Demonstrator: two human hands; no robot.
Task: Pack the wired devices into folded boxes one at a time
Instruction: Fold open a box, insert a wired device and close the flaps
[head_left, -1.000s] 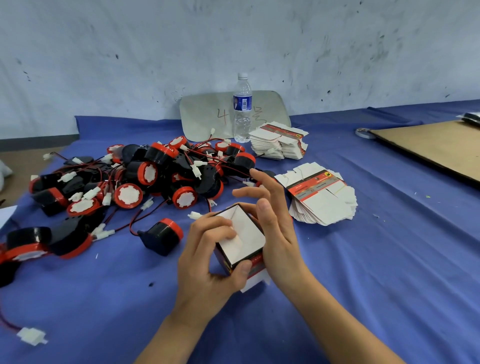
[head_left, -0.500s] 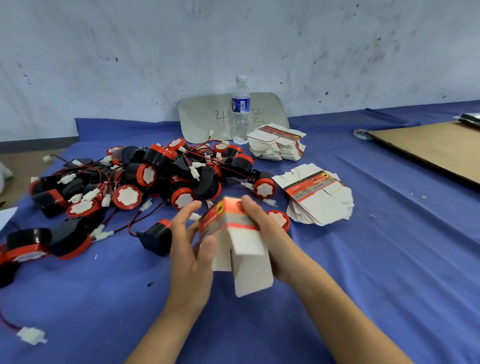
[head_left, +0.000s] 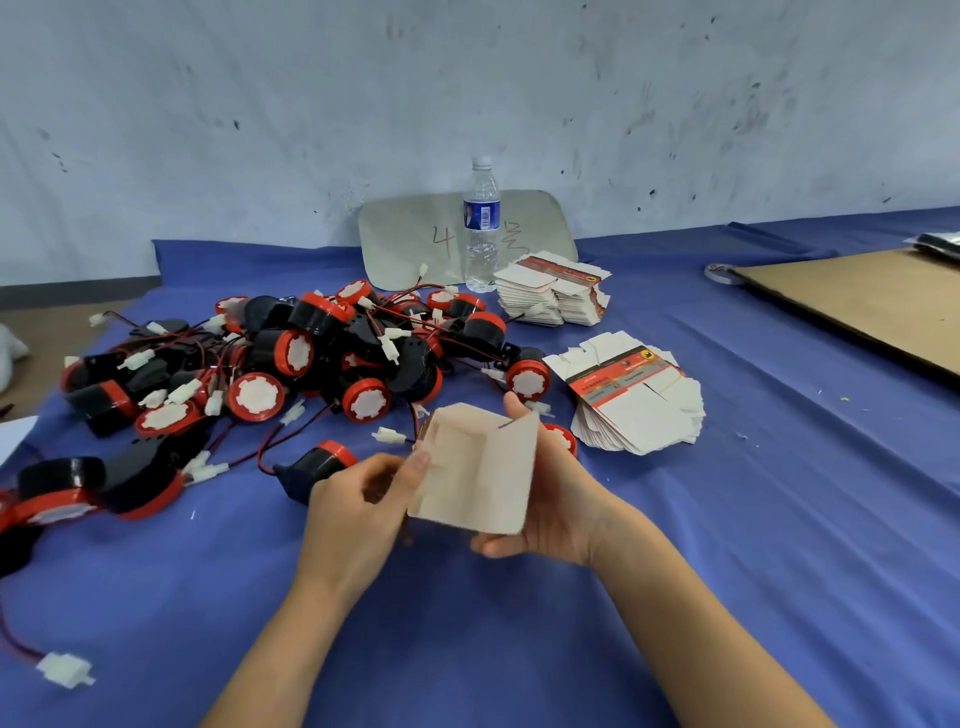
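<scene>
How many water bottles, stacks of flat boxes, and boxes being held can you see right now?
Water bottle: 1
Flat-box stacks: 2, far stack and near stack
Held box: 1
Total: 4

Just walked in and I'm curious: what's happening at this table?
A person holds a small box, blurred, in both hands: the left hand pinches its left edge, the right hand grips its other side. A pile of wired devices lies on the blue cloth behind, flat boxes stacked to the right.
</scene>
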